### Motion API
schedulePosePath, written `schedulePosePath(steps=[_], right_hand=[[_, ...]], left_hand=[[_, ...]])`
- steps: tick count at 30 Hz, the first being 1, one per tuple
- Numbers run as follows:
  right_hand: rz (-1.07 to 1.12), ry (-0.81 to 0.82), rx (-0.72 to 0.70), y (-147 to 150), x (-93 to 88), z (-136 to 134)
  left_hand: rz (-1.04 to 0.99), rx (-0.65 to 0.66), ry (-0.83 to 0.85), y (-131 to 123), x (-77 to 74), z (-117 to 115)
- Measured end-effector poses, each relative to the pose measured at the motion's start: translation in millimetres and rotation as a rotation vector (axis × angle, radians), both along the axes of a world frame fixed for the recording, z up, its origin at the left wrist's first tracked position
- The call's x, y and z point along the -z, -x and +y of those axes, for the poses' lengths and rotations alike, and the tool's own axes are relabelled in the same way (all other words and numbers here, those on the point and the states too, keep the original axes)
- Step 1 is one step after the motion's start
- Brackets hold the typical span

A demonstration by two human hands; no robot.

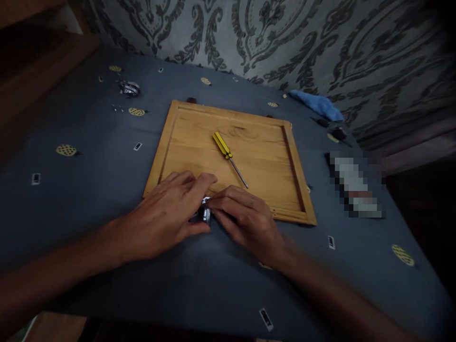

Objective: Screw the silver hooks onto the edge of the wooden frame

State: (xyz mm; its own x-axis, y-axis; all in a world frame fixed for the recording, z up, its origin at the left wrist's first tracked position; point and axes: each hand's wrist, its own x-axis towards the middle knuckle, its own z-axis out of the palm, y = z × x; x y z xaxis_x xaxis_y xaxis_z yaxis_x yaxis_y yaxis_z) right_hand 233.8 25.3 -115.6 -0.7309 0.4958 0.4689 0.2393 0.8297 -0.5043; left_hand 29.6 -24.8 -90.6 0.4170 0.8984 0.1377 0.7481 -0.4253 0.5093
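Note:
Both hands meet at the near edge of a wooden tray (295,166). My left hand (167,213) is curled, its fingers closed over a small silver metal part (206,212). My right hand (245,218) pinches the same part from the other side. Most of the part is hidden by the fingers. A yellow-and-black screwdriver (228,156) lies loose on the tray, just beyond my right hand's fingertips, tip toward me.
The table wears a dark blue cloth (89,156) with yellow spots. A small metal object (130,88) and tiny screws lie far left. A blue rag (317,104) lies by the patterned wall. A blurred object (356,185) sits right of the tray.

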Motion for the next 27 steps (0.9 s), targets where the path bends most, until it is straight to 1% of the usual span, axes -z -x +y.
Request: schedulePosePath(steps=[4, 8, 11, 17, 21, 27], right_hand=[[-0.042, -0.034, -0.03, -1.0, -4.3, 2.1], [-0.054, -0.023, -0.056, -2.0, -6.2, 4.4], [-0.026, 0.016, -0.062, -2.7, -6.9, 5.5], [0.017, 0.113, 0.001, -5.4, -11.1, 6.5], [0.01, 0.105, -0.02, -5.5, -12.5, 7.6], [0.006, 0.083, -0.05, -3.3, -8.9, 7.9]], left_hand=[[0.0, 0.0, 0.003, 0.4, 0.0, 0.0], [-0.011, 0.007, -0.003, 0.9, 0.9, 0.3], [-0.01, 0.01, -0.01, 1.3, 1.0, 0.1], [0.004, 0.005, 0.001, 0.1, 0.3, 0.8], [-0.002, 0.004, 0.008, -0.8, 0.4, 1.8], [-0.005, 0.008, 0.021, 0.0, -0.4, 0.6]])
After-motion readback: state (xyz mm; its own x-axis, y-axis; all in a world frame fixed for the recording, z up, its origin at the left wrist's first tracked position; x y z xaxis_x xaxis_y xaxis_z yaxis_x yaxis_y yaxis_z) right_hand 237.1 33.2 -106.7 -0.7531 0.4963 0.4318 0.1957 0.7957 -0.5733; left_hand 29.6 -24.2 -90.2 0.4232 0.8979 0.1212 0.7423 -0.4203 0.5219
